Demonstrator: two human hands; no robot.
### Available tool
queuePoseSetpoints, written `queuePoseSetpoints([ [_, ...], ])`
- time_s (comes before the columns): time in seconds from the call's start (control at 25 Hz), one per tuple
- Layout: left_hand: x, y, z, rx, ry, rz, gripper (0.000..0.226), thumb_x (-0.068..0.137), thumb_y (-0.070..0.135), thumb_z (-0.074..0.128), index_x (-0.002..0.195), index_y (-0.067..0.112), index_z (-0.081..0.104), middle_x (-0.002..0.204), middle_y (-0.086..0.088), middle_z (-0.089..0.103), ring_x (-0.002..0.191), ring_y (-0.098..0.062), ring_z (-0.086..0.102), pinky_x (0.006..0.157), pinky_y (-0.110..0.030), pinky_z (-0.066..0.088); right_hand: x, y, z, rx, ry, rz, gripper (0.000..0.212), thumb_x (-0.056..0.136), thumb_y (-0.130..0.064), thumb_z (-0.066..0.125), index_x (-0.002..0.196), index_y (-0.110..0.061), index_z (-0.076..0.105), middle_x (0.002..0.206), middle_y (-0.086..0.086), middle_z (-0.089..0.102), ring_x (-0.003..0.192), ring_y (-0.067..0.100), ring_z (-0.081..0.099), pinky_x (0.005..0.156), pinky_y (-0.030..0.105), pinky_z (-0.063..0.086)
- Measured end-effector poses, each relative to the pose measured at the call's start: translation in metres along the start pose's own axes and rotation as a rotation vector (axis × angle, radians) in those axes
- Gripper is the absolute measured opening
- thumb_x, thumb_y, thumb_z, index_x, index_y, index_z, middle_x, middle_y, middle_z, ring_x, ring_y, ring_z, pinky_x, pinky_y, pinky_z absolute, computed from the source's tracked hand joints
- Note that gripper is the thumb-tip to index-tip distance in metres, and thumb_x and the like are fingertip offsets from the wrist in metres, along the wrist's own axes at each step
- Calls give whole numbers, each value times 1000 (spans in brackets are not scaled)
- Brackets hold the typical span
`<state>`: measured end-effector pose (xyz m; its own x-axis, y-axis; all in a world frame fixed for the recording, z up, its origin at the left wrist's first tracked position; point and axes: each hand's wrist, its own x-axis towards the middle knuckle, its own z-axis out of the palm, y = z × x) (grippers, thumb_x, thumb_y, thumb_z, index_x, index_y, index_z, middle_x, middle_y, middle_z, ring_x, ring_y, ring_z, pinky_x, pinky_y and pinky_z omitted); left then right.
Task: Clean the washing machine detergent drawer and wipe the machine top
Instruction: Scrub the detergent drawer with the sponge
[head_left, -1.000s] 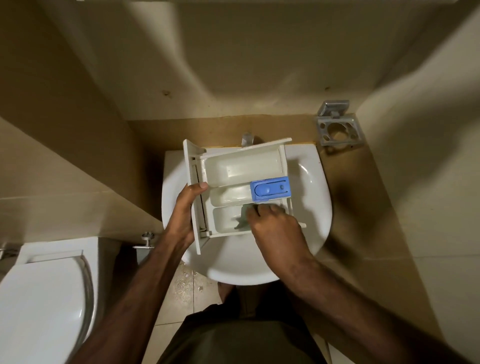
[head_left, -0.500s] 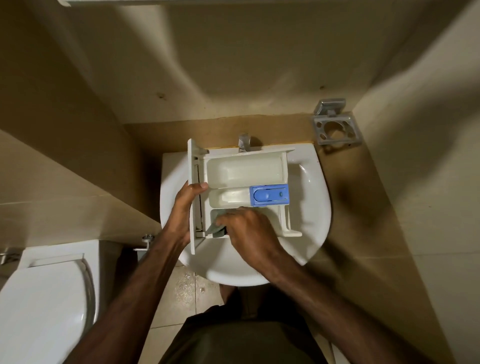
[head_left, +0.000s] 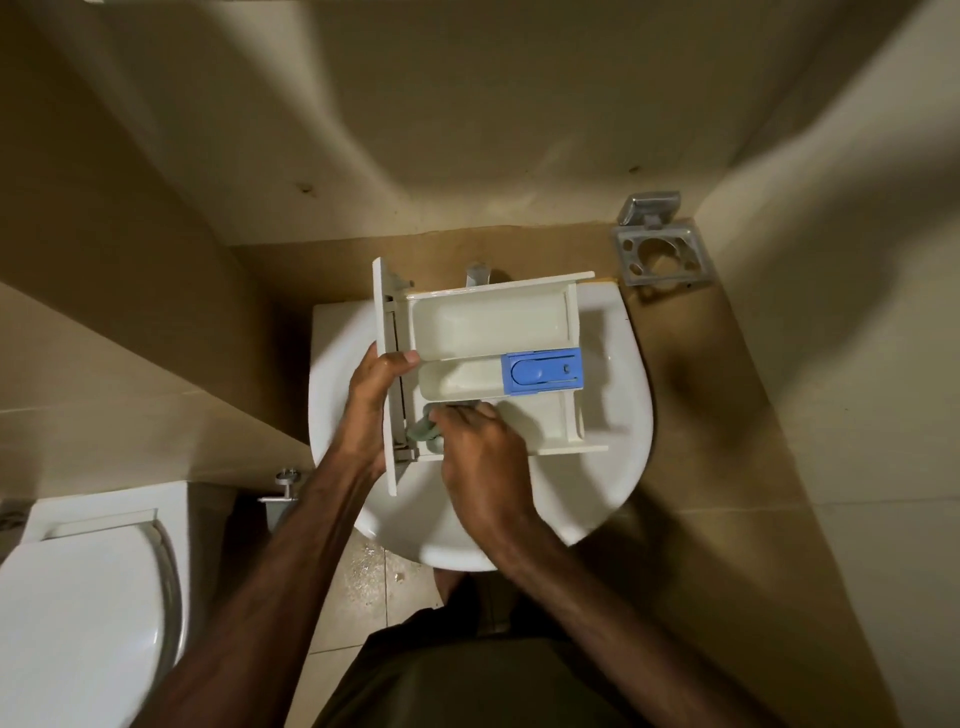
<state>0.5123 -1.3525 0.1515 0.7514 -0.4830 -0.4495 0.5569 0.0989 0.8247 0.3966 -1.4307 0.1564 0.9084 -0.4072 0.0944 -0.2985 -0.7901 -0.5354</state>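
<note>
A white detergent drawer (head_left: 488, 325) with three compartments and a blue insert (head_left: 543, 371) is held over a white washbasin (head_left: 618, 467). My left hand (head_left: 371, 402) grips the drawer's front panel at its left end, thumb hooked over the edge. My right hand (head_left: 480, 457) presses a pale green cloth (head_left: 426, 434) into the left end of the nearest compartment. Most of the cloth is hidden under my fingers.
A metal tap (head_left: 478, 273) sits behind the drawer. A metal wall holder (head_left: 657, 254) is mounted at the right. A white toilet (head_left: 78, 597) stands at lower left, with a wall valve (head_left: 283, 488) beside it. Tiled walls close in on both sides.
My right hand slid the cloth from the right part of the nearest compartment to its left end. The drawer stayed held by my left hand.
</note>
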Motion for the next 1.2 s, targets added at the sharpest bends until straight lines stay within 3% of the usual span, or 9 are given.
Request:
queuePoseSetpoints([
  [0.08,3,-2,-4,-35,2,-26,76,78,40,73,143,6,54,127,-24,64,107,-37,64,81,-42,55,-4,15,-9,221,-52,-46,34,89,-2,57,109,-21,77,99,-7,77,93,13,64,82,30,55],
  [0.16,5,-5,-7,-64,8,-44,71,80,41,70,141,7,56,125,-25,62,111,-41,59,88,-48,50,-11,23,-28,328,-177,-138,30,93,-5,63,110,-26,77,92,-10,69,88,7,59,79,26,51],
  [0.4,5,1,-8,-39,36,-32,25,98,28,54,114,20,71,100,-6,74,90,-24,72,72,-38,61,-8,53,-73,-249,110,-265,32,82,-1,64,106,-19,75,92,-4,74,93,25,66,53,34,54],
  [0.6,5,4,-10,-8,23,2,40,91,33,59,126,17,68,112,-11,72,100,-30,70,82,-45,59,-5,28,-48,-413,88,-178,24,74,-4,56,88,-15,72,77,2,71,77,27,68,50,31,49],
  [0.72,-1,1,-3,27,-11,-5,51,89,32,62,132,4,62,112,-13,69,103,-29,68,83,-39,58,-1,2,-31,-247,-52,-200,27,68,4,65,89,-11,71,74,6,71,72,30,68,55,32,52],
  [0.84,-6,0,-4,44,5,-3,31,97,26,55,121,8,67,102,-6,73,92,-18,72,76,-28,57,-6,9,-39,85,-121,-136,32,83,2,63,105,-21,69,82,-2,70,80,23,64,66,37,54],
  [1.0,-9,1,-7,29,32,-43,33,99,28,55,124,11,67,107,-9,75,94,-20,74,74,-30,60,3,26,-92,452,112,79,26,98,-5,57,111,-24,70,95,-14,71,81,7,67,68,32,57],
  [1.12,-9,-1,-5,37,-6,-72,41,96,35,60,127,9,66,119,-16,74,106,-27,73,93,-43,61,18,24,-98,579,166,61,31,101,-1,54,115,-22,71,102,-17,70,76,16,69,53,33,59],
  [1.2,-11,-2,-3,59,5,-54,39,97,34,57,124,6,66,108,-10,76,96,-17,75,83,-31,62,27,24,-83,560,160,12,39,99,6,49,115,-18,75,106,-9,71,75,14,67,52,31,58],
])
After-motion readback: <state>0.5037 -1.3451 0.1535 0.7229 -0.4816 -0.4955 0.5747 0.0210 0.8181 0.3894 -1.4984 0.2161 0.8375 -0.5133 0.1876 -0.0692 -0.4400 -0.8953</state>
